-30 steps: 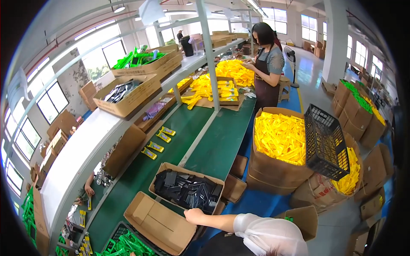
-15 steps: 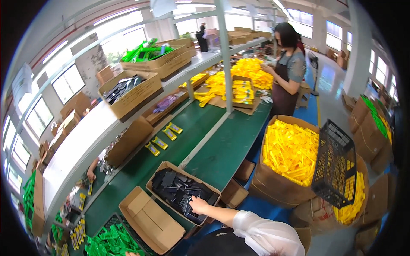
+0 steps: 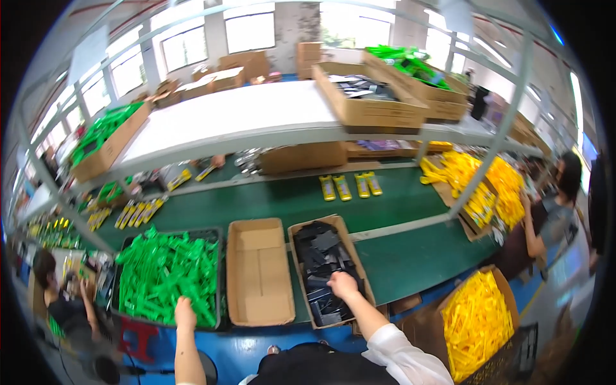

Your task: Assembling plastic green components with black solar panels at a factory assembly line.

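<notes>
My left hand [image 3: 185,313] is at the near edge of a black crate [image 3: 221,273] heaped with green plastic pieces [image 3: 163,273]. Its fingers look curled closed, and what they hold, if anything, is hidden. Over a cardboard box [image 3: 359,285] of flat black plastic pieces [image 3: 324,247], my right hand [image 3: 344,285] has its fingers drawn together among the pieces. Whatever it grips there is too small to make out. Between the two containers stands an open cardboard box [image 3: 260,273] with its bare bottom showing.
Yellow packaged items [image 3: 342,188] lie on the green bench [image 3: 269,204] beyond the boxes. A white shelf [image 3: 237,115] carries boxes above it. A carton of yellow pieces [image 3: 478,321] stands at the right. One person [image 3: 552,218] works at far right, another [image 3: 64,301] at left.
The view has swung left, bringing the green crate and my left hand fully into sight. My right hand stays at the box of black pieces.
</notes>
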Motion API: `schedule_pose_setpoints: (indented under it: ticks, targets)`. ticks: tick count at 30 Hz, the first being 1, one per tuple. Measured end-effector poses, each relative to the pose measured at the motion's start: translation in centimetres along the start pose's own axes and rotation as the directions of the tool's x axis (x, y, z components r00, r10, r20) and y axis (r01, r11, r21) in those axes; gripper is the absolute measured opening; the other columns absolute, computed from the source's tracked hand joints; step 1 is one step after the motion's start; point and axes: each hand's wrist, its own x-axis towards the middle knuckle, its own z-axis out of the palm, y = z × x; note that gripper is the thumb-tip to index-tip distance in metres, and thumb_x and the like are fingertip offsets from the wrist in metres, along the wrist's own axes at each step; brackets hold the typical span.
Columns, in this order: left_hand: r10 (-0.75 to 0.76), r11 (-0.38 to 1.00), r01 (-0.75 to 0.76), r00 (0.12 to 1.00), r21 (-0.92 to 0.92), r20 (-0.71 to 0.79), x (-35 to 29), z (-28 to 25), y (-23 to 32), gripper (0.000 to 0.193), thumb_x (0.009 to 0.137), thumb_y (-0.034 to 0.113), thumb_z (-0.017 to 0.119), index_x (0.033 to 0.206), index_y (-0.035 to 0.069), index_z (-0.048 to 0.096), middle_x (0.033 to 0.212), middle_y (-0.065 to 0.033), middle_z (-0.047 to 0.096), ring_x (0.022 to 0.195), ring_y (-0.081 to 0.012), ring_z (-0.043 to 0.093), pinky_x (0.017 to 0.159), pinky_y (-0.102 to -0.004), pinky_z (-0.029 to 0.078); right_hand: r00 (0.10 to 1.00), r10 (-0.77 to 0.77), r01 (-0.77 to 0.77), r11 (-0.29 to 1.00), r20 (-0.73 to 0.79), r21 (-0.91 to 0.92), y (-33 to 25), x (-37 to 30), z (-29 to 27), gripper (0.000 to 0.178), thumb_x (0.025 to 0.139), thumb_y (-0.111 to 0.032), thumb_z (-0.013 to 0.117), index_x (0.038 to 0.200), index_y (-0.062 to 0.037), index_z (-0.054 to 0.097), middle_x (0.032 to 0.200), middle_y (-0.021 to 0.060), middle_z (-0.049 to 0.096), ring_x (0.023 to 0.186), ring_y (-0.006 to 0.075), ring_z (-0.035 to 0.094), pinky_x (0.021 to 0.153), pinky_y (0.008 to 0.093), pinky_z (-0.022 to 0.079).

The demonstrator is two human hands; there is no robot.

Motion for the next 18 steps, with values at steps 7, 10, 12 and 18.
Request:
schedule_pose_setpoints:
  ticks: [7,10,12,18]
  targets:
    - [-0.189,0.956,0.128,0.957,-0.264,-0.220,-2.3,1.0,2.0,0.045,0.073,-0.012,0.051,0.116,0.001,0.046,0.131,-0.0194,0.032,0.104,-0.0377,0.049,0.086,-0.0407,0.044,0.871,0.072,-0.005,0.990,-0.485,0.138,0.9,-1.3,-0.2,0.015,0.082,-0.015,0.056,0.087,-0.0051,0.046,0.080,0.0188,0.059,0.074,0.0398,0.058,0.064,0.0492,0.045]
    - [-0.492,0.769,0.343,0.856,-0.540,-0.156,-3.7,2.4,-0.2,0.049,0.069,-0.009,0.060,0.116,0.003,0.048,0.111,-0.0150,0.050,0.089,-0.0237,0.056,0.076,-0.0308,0.047,0.904,-0.132,0.084,0.988,-0.407,-0.133,-0.8,-3.3,0.5,0.015,0.078,-0.014,0.057,0.089,-0.0069,0.049,0.081,0.0149,0.056,0.071,0.0369,0.058,0.061,0.0473,0.047]
    - [-0.511,0.675,0.352,0.857,-0.648,-0.067,-3.1,4.4,-2.0,0.042,0.070,-0.005,0.063,0.111,0.001,0.053,0.094,-0.0134,0.059,0.084,-0.0236,0.059,0.075,-0.0326,0.048,0.979,-0.089,0.056,0.982,-0.183,-0.178,-0.6,-4.0,2.2,0.019,0.075,-0.014,0.060,0.091,-0.0057,0.052,0.095,0.0190,0.053,0.076,0.0381,0.059,0.067,0.0464,0.049]
    - [-0.224,0.928,0.193,0.973,-0.318,-0.063,-0.8,3.6,0.0,0.025,0.075,0.008,0.060,0.099,0.001,0.059,0.086,-0.0155,0.056,0.082,-0.0318,0.056,0.073,-0.0401,0.045,0.951,0.076,-0.106,0.991,-0.301,-0.084,-0.5,-3.5,2.6,0.018,0.079,-0.019,0.060,0.087,-0.0033,0.055,0.104,0.0199,0.050,0.080,0.0381,0.059,0.069,0.0450,0.049]
